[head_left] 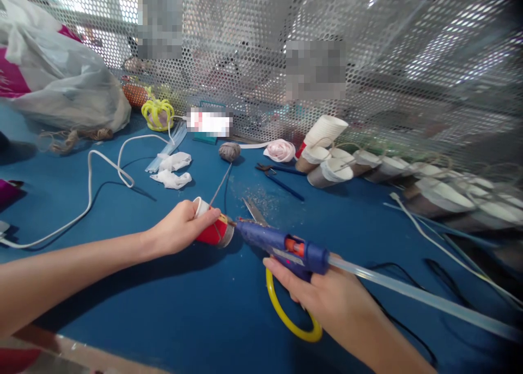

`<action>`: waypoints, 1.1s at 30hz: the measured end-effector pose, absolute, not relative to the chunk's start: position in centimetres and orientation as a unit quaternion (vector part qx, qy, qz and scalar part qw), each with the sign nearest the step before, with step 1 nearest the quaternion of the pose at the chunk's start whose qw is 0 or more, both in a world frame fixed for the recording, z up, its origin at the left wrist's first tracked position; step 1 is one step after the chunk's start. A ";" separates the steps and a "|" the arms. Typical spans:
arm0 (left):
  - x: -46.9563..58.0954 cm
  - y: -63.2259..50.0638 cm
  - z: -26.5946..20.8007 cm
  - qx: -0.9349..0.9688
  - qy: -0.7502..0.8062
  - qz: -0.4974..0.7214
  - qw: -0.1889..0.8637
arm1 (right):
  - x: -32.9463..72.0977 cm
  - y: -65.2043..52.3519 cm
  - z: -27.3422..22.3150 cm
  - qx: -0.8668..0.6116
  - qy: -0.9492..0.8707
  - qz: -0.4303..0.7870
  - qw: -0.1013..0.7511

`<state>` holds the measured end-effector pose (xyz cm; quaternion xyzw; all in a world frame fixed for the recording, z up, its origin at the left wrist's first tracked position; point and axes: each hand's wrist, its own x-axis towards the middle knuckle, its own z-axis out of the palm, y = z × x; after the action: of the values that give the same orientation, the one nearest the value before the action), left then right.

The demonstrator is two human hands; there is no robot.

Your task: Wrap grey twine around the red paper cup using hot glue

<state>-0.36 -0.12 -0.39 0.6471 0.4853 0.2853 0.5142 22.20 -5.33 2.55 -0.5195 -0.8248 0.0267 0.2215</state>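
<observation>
My left hand (180,227) is closed around a red paper cup (212,233) with a white rim, tilted on its side. Grey-brown yarn is wound round the cup's lower end, and a strand runs back to a ball of yarn (229,151). My right hand (322,297) grips a blue hot glue gun (281,246), a long clear glue stick (392,282) coming out of its back end. The gun's nozzle is at the cup's yarn-wrapped end; whether it touches cannot be made out. Scissors with a yellow handle (286,318) lie partly hidden beneath the gun.
Blue-handled pliers (281,182) and a pink ribbon roll (280,150) lie farther back. Several yarn-wrapped cups (330,171) line the right side. A white cable (90,188), crumpled tissues (171,178) and a plastic bag (69,74) are at left. A perforated metal screen (253,52) bounds the blue table (163,308).
</observation>
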 end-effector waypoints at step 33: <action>-0.2 -0.1 0.4 0.606 0.484 0.294 0.559 | 22.4 -6.6 4.5 -0.479 -0.862 0.050 0.159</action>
<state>-0.19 -0.13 0.36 0.6057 0.4840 0.2941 0.5589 22.37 -6.63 4.52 -0.4786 -0.8621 0.0501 0.1589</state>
